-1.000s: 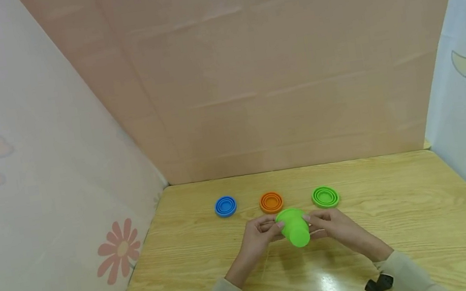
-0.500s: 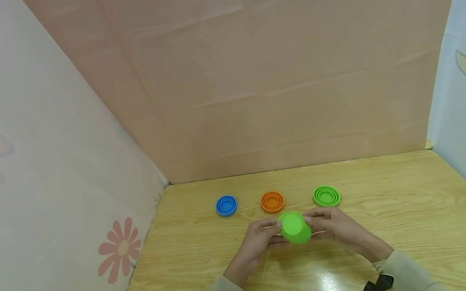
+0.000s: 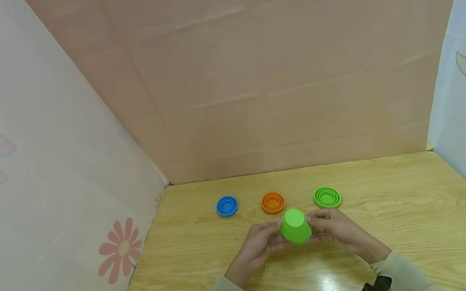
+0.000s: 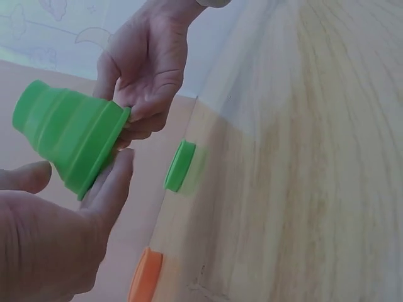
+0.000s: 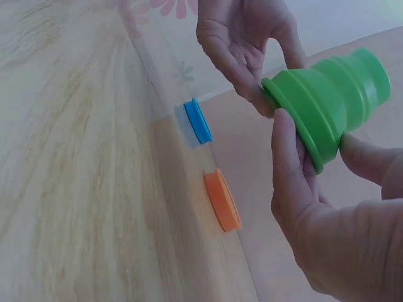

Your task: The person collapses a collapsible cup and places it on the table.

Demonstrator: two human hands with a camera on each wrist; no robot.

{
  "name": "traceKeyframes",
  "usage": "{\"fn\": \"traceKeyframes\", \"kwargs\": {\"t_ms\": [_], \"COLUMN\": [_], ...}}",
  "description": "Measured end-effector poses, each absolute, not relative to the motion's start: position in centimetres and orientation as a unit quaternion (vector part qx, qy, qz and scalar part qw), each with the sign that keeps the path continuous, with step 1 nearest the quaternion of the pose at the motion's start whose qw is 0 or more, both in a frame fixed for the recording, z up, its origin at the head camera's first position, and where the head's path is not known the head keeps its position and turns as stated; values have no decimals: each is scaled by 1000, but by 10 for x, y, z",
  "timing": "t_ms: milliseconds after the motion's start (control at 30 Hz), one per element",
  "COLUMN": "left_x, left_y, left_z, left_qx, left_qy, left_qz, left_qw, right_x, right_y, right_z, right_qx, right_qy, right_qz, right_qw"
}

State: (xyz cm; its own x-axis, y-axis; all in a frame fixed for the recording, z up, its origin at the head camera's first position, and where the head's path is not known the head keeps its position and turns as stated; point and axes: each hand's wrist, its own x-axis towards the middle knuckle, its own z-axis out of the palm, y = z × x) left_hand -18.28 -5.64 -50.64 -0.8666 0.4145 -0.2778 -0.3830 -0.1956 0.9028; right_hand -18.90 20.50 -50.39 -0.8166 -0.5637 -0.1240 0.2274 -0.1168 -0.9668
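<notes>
A light green collapsible cup is held up in front of me, extended, its narrow base uppermost and its wide rim below. In the wrist views the stepped wall of the cup shows from the side. My left hand holds it from the left, thumb on the wall and fingers under the rim. From the other side my right hand grips it in the same way; in the right wrist view this hand's fingers lie along the rim. The inside of the cup is hidden.
Three collapsed cups lie in a row on the wooden table beyond my hands: a blue cup, an orange cup and a green cup. A plain pinkish-brown panel stands behind them, with printed cloth walls at both sides.
The held cup has tipped: its base pointed down toward me a second ago, faced the camera midway, and now points up. Both hands have kept hold of it; the flat cups have stayed put.
</notes>
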Motion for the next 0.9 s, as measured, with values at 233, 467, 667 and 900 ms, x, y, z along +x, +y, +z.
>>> {"fn": "traceKeyframes", "kwargs": {"t_ms": [233, 467, 667, 900], "left_x": [-179, -180, -180, -180], "left_y": [-57, -59, -58, -57], "left_z": [-512, -517, -516, -515], "left_qx": [18, 18, 18, 16], "left_qy": [562, 569, 571, 573], "left_qz": [788, 781, 779, 776], "left_qw": [252, 257, 260, 265], "right_x": [-188, -188, -187, -187], "right_y": [204, 207, 207, 212], "right_z": [-509, -512, -513, -513], "right_qx": [-137, -146, -141, -138], "right_qy": [575, 564, 563, 538], "right_qz": [-753, -759, -761, -770], "right_qw": [288, 290, 291, 314]}}
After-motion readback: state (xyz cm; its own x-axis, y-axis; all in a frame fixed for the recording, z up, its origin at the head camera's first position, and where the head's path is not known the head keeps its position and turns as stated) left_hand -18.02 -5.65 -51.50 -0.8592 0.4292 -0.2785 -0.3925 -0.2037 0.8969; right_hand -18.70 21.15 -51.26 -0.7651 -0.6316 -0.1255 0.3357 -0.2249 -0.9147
